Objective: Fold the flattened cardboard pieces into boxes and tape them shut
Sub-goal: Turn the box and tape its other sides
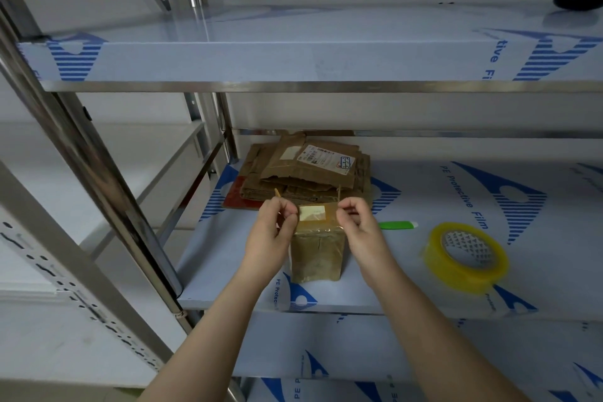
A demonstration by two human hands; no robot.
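A small box (318, 254) of brown cardboard was seen standing upright near the front edge of a steel shelf (408, 287) covered in blue-printed protective film. Its top flaps were being pinched: the left side flap by the curled fingers of the left hand (277, 222), the right side flap by those of the right hand (355, 222). The step in hand was judged to be the closing of the top. It would be done best if the flaps were pressed down flat and level, edges met squarely, and held there while tape was fetched.

A roll of yellowish clear tape (456, 274) lay flat to the right, well apart from the box, and a green tool (396, 225) lay near the right hand. Behind the box a stack of flattened cardboard (303, 173) was piled. Above, a second filmed shelf (293, 55) carried a black object (577, 0); pale walls were seen beyond.
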